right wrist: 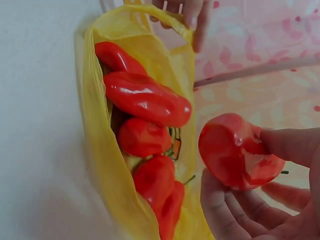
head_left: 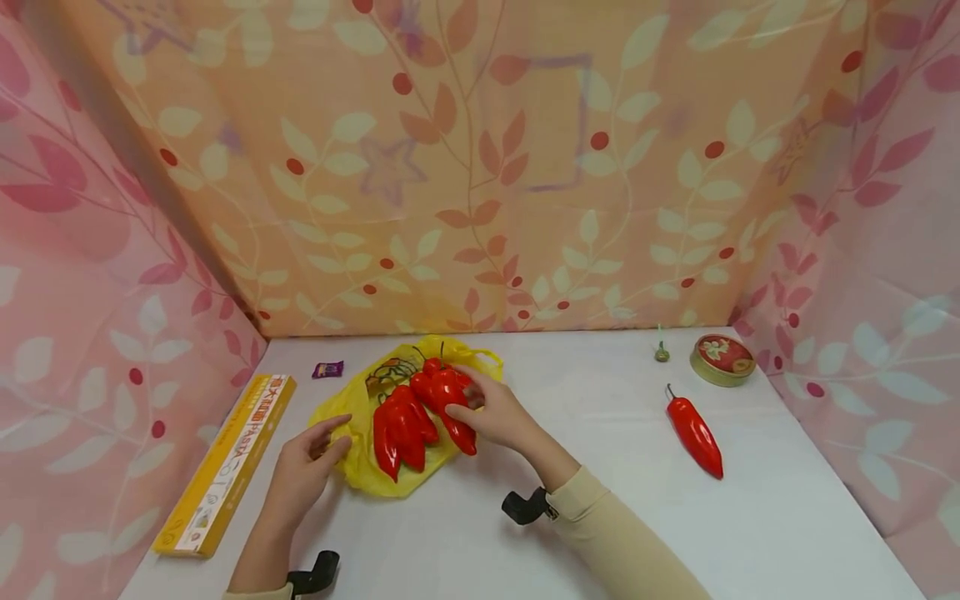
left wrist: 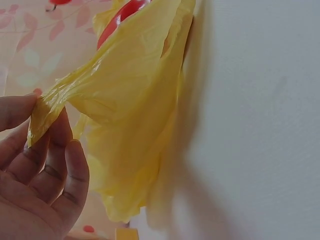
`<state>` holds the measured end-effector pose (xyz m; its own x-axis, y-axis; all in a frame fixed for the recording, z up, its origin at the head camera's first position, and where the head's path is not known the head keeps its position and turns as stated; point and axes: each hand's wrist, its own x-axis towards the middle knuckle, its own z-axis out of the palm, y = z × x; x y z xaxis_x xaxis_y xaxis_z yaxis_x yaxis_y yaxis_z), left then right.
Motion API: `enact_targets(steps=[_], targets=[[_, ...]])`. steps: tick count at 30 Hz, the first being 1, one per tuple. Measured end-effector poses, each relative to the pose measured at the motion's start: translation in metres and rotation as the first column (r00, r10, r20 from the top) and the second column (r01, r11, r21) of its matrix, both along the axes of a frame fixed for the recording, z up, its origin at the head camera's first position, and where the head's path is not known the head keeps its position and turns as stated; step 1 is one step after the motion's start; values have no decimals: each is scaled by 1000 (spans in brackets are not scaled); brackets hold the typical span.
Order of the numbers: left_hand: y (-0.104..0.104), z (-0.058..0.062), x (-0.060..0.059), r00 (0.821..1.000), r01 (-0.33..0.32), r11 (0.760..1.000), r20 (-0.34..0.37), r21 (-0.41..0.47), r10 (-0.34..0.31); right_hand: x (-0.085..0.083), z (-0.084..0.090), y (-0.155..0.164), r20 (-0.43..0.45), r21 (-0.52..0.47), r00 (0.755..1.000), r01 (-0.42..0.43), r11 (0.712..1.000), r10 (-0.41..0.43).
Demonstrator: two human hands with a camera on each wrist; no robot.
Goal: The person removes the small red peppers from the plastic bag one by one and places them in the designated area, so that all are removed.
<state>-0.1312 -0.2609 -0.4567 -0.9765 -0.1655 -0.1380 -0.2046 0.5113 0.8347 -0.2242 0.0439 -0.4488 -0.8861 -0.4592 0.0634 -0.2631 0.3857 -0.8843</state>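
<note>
1. On the desk (head_left: 600, 417), a yellow bag (head_left: 363, 475) lies with its mouth gaping, bunched up around several red peppers (right wrist: 150, 97).
2. The left hand (head_left: 303, 471) is at the bag's left side, its thumb and fingers pinching a gathered bit of the edge.
3. The right hand (head_left: 498, 412) has its fingers curled round one red pepper (right wrist: 235, 150), over the bag's right part; a bit of green stem shows beside the fingers.
4. Well to the right, a loose pepper (head_left: 695, 437) rests on the desk, its stem pointing away from the person.
5. Behind it, near the far right corner, sits a round tin (head_left: 722, 360) with a red lid; just left of that is a small green thing (head_left: 661, 352).
6. Left of the left hand, a pasta box (head_left: 225, 467) lies slantwise, with a purple packet (head_left: 327, 369) near its far end.
</note>
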Motion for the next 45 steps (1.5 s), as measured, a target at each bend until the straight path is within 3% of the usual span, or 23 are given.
enact_targets(steps=[11, 20, 35, 45], targets=[[1, -3, 1, 1000, -15, 1000, 11, -21, 15, 7, -1, 38, -12, 20, 994, 105, 994, -105], [8, -4, -6, 1000, 14, 1000, -14, -13, -14, 11, -1, 88, -8, 81, 967, 255, 964, -255], [8, -6, -7, 1000, 3, 1000, 6, -22, -3, 10, -2, 134, -15, 144, 950, 312, 939, -313], [4, -7, -4, 1000, -11, 1000, -15, -11, 11, 14, -19, 182, -16, 223, 938, 341, 913, -346]])
